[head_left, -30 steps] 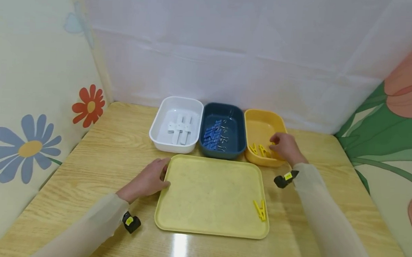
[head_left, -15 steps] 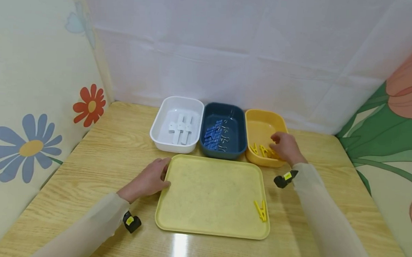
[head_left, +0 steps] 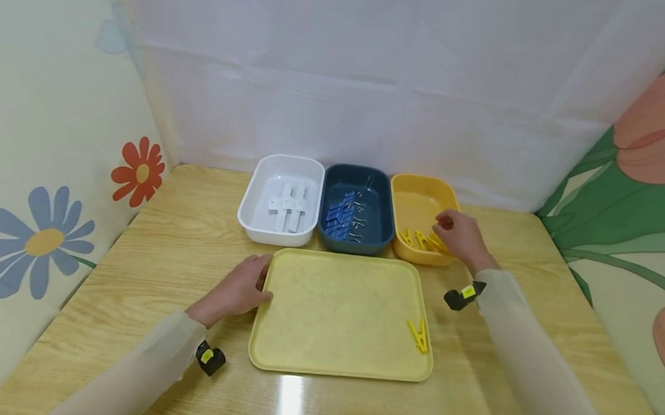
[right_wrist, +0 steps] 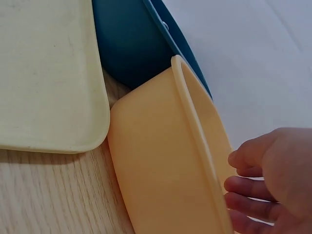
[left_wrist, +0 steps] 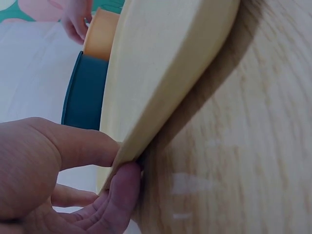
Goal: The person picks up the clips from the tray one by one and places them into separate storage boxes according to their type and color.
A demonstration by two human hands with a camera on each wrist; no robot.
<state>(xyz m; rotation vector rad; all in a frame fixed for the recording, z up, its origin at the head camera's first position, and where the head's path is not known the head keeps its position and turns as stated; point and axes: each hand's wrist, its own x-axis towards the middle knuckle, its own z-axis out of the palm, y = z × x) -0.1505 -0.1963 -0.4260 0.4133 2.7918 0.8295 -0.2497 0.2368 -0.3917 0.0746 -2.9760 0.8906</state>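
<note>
My left hand [head_left: 240,290] pinches the left edge of a pale yellow tray [head_left: 334,311], thumb and fingers on either side of the rim. That edge is tilted off the tabletop in the left wrist view. One yellow plastic clothespin [head_left: 418,336] lies near the tray's right edge. My right hand [head_left: 463,239] reaches over the front of a yellow bin [head_left: 420,201], fingers bent above several yellow clothespins [head_left: 421,240]. Its fingertips are partly behind the bin's wall [right_wrist: 156,156] in the right wrist view, so I cannot tell whether they grip a clothespin.
Left of the yellow bin stands a dark blue bin [head_left: 374,190] with blue binder clips [head_left: 340,217]. A white bin [head_left: 264,174] beside it holds several white cross-shaped pieces [head_left: 288,207]. A white sheet [head_left: 337,79] hangs behind the wooden table [head_left: 189,227].
The yellow clothespin at my right fingertips a second ago now sits lower, among the others in the bin. My left hand stays on the tray's edge. The head view has shifted slightly.
</note>
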